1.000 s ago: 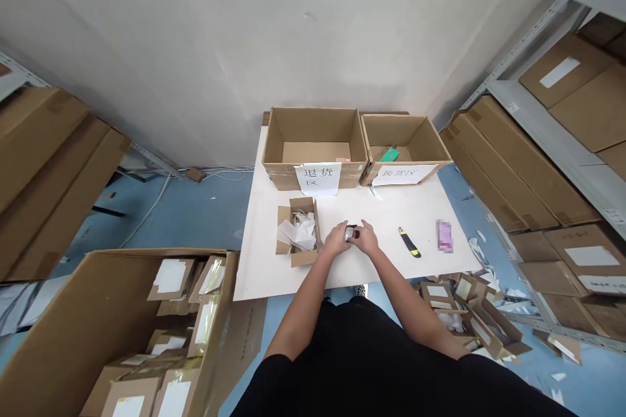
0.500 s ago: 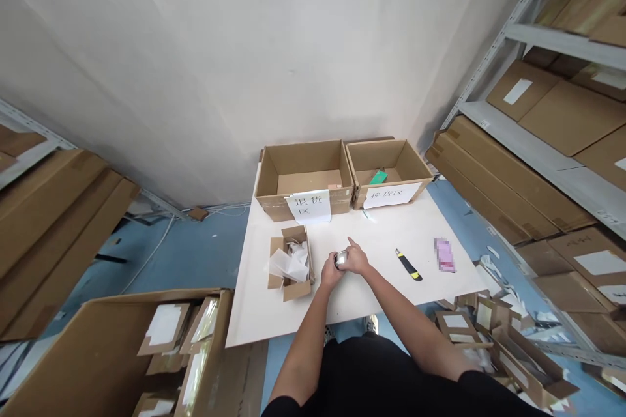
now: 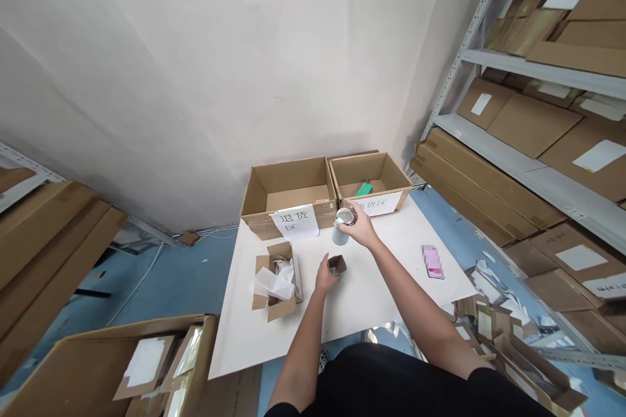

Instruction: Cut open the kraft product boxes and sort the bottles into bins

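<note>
My right hand (image 3: 360,228) is raised over the white table (image 3: 381,287), closed round a small pale cylinder-shaped item (image 3: 342,227), close to the front of the two labelled cardboard boxes. My left hand (image 3: 325,275) rests lower on the table, its fingers gripping a small brown open box (image 3: 337,265). To the left of that hand lies a small opened carton (image 3: 274,280) stuffed with white paper.
Two open boxes with paper labels, the large box (image 3: 288,199) and the smaller box (image 3: 372,182) holding a green item, stand at the table's far edge. A pink item (image 3: 432,261) lies at right. Shelves with cartons (image 3: 533,124) flank the right; a parcel-filled box (image 3: 147,365) sits lower left.
The hands, together on one small item before, have separated: the right lifted the pale item toward the far boxes, the left kept the brown box. The camera tilted up and left.
</note>
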`<state>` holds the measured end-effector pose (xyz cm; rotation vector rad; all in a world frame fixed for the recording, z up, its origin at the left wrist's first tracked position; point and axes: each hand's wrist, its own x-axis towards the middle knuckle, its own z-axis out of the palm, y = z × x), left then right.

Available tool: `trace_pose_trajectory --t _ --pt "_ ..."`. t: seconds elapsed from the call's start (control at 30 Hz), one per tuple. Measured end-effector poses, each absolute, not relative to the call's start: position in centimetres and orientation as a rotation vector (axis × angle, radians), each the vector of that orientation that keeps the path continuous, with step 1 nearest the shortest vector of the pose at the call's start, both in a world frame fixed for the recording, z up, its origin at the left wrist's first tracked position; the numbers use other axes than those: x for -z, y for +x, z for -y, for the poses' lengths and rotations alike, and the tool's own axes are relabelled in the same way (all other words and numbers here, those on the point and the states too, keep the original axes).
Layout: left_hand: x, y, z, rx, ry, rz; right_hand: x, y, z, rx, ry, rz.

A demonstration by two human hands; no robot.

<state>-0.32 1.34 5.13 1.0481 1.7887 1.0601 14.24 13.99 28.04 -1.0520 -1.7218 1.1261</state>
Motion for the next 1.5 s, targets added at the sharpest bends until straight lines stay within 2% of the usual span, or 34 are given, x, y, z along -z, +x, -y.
trace_pose_trajectory --t 0.13,0.33,0.5,0.67,0.83,1.07,1.33,1.5 --pt "-9.8 -0.8 -0.2 -1.306 0.991 -1.777 -29.1 15.8 -14.4 -1.190 -1.032 1.691" --pt "-22.7 1.6 -1.0 -1.765 1.132 -1.732 -30.7 15.4 -13.4 -1.212 -1.068 1.738" --pt "-29.6 3.7 -2.2 -1.751 1.206 -1.870 -30.9 14.6 -12.2 -1.369 -0.896 1.669" --pt "-30.9 3.4 -1.3 -1.827 1.103 -1.807 -29.1 17.1 -12.6 -1.806 -0.558 1.619" --pt "-31.4 3.0 -2.1 -1.882 0.895 -1.461 -27.0 18.8 -12.2 -1.954 -0.435 1.671" --pt "-33.3 4.0 -5.5 -1.799 0.969 -1.512 -27.2 19.0 -12.0 -1.602 -0.667 1.605" --pt "-34.0 4.4 -7.1 -1.733 1.010 -1.418 -28.5 20.7 -12.8 -1.828 -0.493 1.652" --pt "-33.9 4.4 -7.8 -1.717 1.026 -1.494 -29.0 20.4 -12.4 -1.448 -0.799 1.731"
